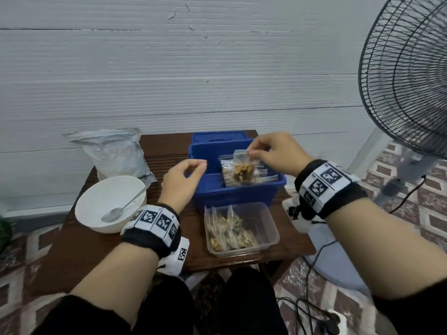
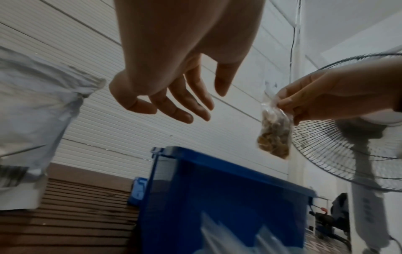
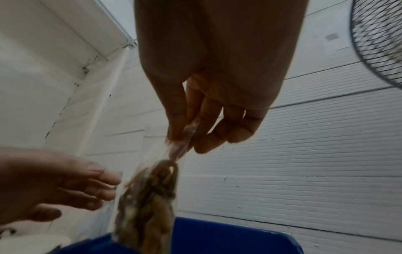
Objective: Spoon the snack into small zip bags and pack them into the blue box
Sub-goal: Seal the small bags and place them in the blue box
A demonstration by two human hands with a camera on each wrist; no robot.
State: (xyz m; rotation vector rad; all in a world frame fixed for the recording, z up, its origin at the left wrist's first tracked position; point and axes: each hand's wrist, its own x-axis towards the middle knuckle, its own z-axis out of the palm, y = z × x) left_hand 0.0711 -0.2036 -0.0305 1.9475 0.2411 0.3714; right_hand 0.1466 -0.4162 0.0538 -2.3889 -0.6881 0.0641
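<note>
Clear zip bag [image 1: 243,170] of tan snack hangs pinched by right hand [image 1: 273,153]; left hand [image 1: 183,177] loose, empty.

Head view: even, diffuse indoor light, no hard shadows; wide-angle bending curves the wall [image 1: 169,68] lines and the fan [image 1: 408,76] at the right edge. Left wrist view: dimmer, motion blur smears the blue box [image 2: 217,197]. Right wrist view: the right hand [image 3: 208,86] is backlit and dark, and the zip bag [image 3: 150,197] is blurred.
</note>
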